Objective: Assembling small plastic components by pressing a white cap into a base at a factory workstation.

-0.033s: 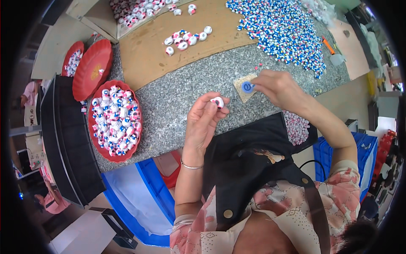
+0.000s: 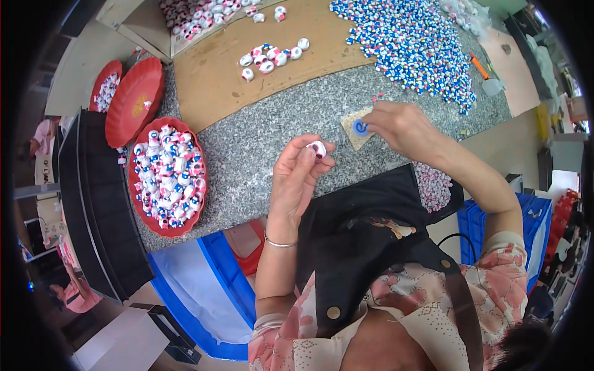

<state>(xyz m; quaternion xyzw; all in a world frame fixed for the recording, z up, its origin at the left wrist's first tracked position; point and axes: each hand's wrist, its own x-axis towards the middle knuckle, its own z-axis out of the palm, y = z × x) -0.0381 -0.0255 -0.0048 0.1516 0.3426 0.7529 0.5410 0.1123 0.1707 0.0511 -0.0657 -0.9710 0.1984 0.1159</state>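
Stretching between three red bowls [image 2: 133,93] and one blue-and-white heap [image 2: 414,49], the speckled desk [image 2: 241,179] has its front edge under the left hand's wrist. The left hand [image 2: 296,176] pinches one white-and-pink piece [image 2: 318,149] in closed fingers; the right hand [image 2: 408,128] bunches its fingers at one blue disc [image 2: 360,128], grip unclear.

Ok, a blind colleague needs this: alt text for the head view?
The left hand holds a small white-and-pink piece above a speckled grey counter; the right hand is at a round blue item on a beige pad. At left, a red dish heaped with small pieces.
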